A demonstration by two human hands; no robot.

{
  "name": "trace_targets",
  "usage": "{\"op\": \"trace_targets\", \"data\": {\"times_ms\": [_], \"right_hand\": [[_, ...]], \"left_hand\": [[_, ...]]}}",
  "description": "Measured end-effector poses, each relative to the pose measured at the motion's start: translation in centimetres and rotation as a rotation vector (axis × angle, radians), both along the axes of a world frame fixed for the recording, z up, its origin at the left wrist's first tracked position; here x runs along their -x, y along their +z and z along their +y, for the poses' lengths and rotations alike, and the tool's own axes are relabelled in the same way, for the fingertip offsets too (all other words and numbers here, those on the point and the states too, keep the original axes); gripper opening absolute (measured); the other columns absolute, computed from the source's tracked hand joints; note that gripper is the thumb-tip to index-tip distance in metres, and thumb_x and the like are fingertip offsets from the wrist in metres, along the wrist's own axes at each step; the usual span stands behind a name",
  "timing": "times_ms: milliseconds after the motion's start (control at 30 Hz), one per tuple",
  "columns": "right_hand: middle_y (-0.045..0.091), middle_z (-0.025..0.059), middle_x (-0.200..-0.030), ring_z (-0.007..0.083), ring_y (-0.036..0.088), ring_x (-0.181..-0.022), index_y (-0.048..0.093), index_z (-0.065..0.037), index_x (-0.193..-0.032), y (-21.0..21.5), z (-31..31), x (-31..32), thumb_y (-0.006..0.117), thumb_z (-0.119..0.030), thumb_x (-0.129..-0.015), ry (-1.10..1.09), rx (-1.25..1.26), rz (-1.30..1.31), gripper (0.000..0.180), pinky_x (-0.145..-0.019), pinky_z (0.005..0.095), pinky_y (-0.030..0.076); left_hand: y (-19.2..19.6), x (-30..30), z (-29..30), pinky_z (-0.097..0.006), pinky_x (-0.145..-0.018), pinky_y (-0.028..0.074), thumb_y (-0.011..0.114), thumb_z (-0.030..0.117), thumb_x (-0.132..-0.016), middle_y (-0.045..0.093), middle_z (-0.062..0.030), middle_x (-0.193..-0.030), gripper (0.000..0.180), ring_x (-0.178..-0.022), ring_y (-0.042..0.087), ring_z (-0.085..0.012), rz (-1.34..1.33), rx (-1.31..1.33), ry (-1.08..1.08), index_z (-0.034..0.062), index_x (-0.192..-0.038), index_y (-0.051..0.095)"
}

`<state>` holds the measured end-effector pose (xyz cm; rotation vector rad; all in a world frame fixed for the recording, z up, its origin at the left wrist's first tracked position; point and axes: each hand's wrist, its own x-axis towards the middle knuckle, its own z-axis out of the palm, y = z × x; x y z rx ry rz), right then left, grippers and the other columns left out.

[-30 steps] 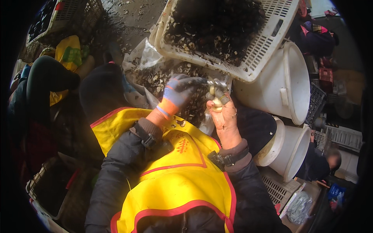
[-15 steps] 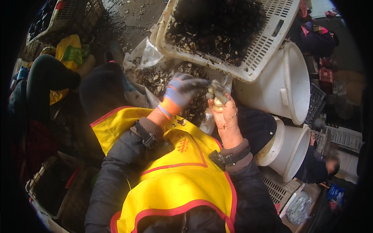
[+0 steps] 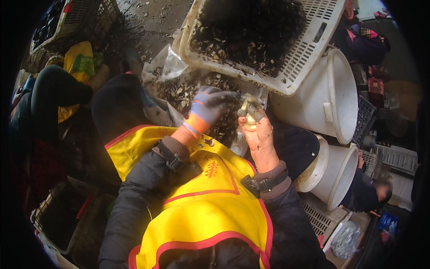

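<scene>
Pale piece (image 3: pixel 250 119) sits within the right grip (image 3: pixel 261 136).

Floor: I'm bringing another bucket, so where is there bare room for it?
Littered floor between the upper-left crate and white crate looks most open. Crowded: buckets right of the right hand, shells beyond the left hand.

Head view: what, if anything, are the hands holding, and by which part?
Cannot be told: the right hand and the gloved left hand are close together, but blur hides what, if anything, either holds, and where.
</scene>
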<state>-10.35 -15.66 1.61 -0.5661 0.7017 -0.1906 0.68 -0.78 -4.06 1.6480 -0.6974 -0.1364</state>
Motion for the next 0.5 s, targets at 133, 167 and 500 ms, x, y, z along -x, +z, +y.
{"op": "trace_targets", "data": {"times_ms": [133,167,500], "right_hand": [[0.069,0.0065,-0.106,0.0202,0.063,-0.089,0.063,-0.008,-0.115,-0.4,0.0,-0.1,0.049,-0.013,-0.099,-0.018,-0.063,-0.015,0.022,-0.065,0.0324,0.050],[0.069,0.0073,-0.107,0.0208,0.063,-0.089,0.063,-0.008,-0.114,-0.4,0.0,0.0,0.050,-0.011,-0.098,-0.043,-0.058,0.020,0.021,-0.064,0.0315,0.049],[0.068,0.0059,-0.110,0.0200,0.066,-0.092,0.062,-0.007,-0.119,-0.1,0.1,0.3,0.048,-0.001,-0.094,-0.001,0.213,0.065,0.030,-0.072,0.0349,0.057]], "left_hand": [[-0.2,-0.2,-0.2,-0.041,-0.086,0.050,0.070,0.006,-0.076,0.069,-0.0111,-0.098,0.032,-0.094,0.061,-0.0335,0.104,-0.014,-0.019,0.0165,-0.106,0.076],[-0.2,-0.3,-0.2,-0.041,-0.087,0.049,0.071,0.007,-0.076,0.068,-0.0103,-0.098,0.032,-0.095,0.060,-0.0331,0.314,-0.029,0.030,0.0173,-0.106,0.075],[1.0,-0.7,0.5,-0.040,-0.087,0.048,0.075,0.009,-0.075,0.070,-0.0073,-0.104,0.036,-0.097,0.060,-0.0297,-0.117,-0.116,0.015,0.0181,-0.110,0.075]]}}
